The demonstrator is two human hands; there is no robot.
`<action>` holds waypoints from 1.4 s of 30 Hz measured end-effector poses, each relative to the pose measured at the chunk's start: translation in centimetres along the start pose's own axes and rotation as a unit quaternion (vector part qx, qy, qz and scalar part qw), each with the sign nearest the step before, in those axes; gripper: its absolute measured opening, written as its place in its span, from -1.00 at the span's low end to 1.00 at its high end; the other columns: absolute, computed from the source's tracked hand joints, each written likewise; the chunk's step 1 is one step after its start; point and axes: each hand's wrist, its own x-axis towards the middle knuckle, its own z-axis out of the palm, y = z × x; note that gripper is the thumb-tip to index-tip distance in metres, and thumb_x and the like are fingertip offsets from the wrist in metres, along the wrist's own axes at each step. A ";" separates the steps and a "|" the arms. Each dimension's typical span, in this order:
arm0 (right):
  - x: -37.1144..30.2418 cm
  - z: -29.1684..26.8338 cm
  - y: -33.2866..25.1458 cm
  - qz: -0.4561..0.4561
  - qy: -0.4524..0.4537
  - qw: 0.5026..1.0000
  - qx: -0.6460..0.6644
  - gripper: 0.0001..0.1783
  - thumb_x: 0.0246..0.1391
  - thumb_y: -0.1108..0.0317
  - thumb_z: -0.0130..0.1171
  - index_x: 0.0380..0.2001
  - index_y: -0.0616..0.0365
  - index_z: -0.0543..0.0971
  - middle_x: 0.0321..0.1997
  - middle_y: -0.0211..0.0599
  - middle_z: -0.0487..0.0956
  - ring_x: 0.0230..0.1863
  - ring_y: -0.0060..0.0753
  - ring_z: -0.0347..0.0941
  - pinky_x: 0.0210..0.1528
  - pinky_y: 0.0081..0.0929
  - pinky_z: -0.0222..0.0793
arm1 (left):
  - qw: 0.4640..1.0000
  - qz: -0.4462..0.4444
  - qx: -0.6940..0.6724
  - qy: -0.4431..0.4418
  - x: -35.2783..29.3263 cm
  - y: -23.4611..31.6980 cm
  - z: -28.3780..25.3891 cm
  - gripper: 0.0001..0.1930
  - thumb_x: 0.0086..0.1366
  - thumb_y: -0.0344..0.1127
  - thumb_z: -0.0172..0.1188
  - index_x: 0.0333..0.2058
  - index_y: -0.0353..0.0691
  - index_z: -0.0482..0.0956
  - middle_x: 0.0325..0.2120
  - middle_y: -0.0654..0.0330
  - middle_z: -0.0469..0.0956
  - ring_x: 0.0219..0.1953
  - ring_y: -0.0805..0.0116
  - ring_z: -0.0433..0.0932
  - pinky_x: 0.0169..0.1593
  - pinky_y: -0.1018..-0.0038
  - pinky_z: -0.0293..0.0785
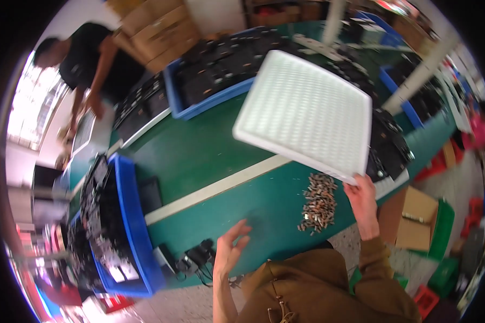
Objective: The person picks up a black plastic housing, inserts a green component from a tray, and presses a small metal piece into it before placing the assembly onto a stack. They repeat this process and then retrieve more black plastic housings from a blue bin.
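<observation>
My right hand (362, 202) grips the near right corner of a white square tray (307, 113) with a raised rim and rows of small ridges or pockets. The tray is held tilted above the workbench. Beneath its near edge, a heap of small metallic and brownish cylindrical parts (319, 204) lies on the green mat, left of my right hand. My left hand (231, 245) hovers over the bench's near edge, fingers apart and holding nothing. Close to its left are black devices with cables (195, 257).
Blue bins (126, 215) full of black parts stand at left and at the far side (215, 102). A pale strip (215, 196) crosses the green bench (199, 134). A white post (423, 75) rises at right, beyond a cardboard box (416, 218). Another person (99, 62) works far left.
</observation>
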 end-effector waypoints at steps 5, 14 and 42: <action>-0.7 -0.6 -1.9 0.001 0.046 0.998 0.043 -0.70 0.16 0.36 0.15 -0.06 0.22 0.47 -0.17 -0.32 0.57 -0.20 -0.50 0.51 -0.15 -0.52 0.51 | 0.998 -0.038 -0.012 -0.046 -0.3 -2.5 2.4 -0.51 0.27 -0.51 0.18 0.20 -0.27 0.41 -0.08 0.17 0.61 -0.02 0.43 0.53 0.09 0.48 0.42; -1.4 -8.5 -8.1 -0.170 0.127 0.970 0.120 -0.71 0.13 0.35 0.21 -0.12 0.23 0.48 -0.11 -0.24 0.53 -0.12 -0.35 0.48 -0.07 -0.46 0.50 | 0.990 -0.061 -0.011 -0.127 0.3 -3.4 5.8 -0.54 0.28 -0.49 0.17 0.18 -0.25 0.44 -0.09 0.21 0.61 -0.02 0.46 0.52 0.10 0.46 0.41; 2.9 -14.6 -6.3 -0.113 0.018 0.983 0.142 -0.64 0.20 0.37 0.17 -0.01 0.37 0.44 -0.08 -0.05 0.55 -0.12 -0.22 0.51 -0.07 -0.39 0.51 | 0.998 0.035 0.051 0.011 0.5 -5.1 6.5 -0.55 0.16 -0.55 0.13 0.07 -0.24 0.50 -0.20 -0.02 0.62 -0.18 0.01 0.61 -0.11 0.28 0.55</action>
